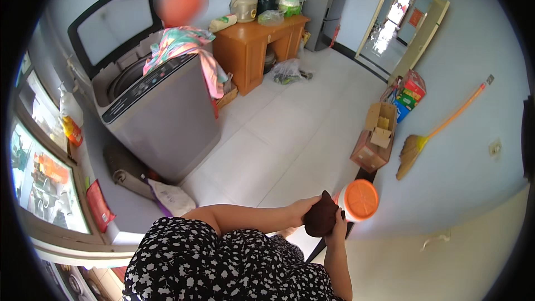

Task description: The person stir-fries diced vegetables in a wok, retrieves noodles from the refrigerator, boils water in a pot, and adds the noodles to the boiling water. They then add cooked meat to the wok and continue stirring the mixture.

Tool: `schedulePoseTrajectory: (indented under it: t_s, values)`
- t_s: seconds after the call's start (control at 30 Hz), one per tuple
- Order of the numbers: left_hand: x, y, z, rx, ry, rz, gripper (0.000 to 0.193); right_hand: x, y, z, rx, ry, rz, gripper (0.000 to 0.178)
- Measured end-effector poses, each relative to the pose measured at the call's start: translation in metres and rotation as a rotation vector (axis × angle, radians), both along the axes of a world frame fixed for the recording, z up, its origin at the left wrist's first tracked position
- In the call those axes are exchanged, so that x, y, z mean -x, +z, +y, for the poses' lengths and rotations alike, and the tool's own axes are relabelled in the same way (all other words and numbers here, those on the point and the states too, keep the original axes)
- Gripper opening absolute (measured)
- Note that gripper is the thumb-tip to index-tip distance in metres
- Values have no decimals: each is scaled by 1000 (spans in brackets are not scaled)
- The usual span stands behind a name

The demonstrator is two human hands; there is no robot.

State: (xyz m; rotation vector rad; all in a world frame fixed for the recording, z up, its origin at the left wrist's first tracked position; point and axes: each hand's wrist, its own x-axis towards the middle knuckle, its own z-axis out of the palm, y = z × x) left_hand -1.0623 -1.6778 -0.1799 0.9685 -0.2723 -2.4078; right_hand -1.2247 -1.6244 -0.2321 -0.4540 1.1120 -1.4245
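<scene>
Low in the view, a dark brown, rounded thing (321, 216) with a small pointed tip at its top edge is held between my two hands; its kind does not show clearly. My left hand (298, 212) grips it from the left side, the fingers partly hidden behind it. On the other side, my right hand (336, 229) is closed around its right edge. Just beyond my right hand, a white bucket with an orange lid (361, 199) stands on the floor by the wall.
A grey washing machine (164, 117), lid up, has a colourful cloth (181, 47) draped over its edge. Cardboard boxes (372, 150) and a broom (412, 153) line the right wall. Farther off stand a wooden desk (239, 58), a refrigerator (322, 8) and an open door (421, 42).
</scene>
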Motion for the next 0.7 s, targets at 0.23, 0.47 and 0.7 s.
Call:
schedulePoseTrajectory:
  t_s: [0.23,0.47,0.7]
  values:
    - [51,34,-192,166,163,-96,49,87,46,-199,-23,213,-109,43]
    - [55,41,-361,-46,209,30,52,72,115,-387,347,529,418,33]
    - [85,-37,-590,236,350,353,27,49,125,-597,704,432,1197,31]
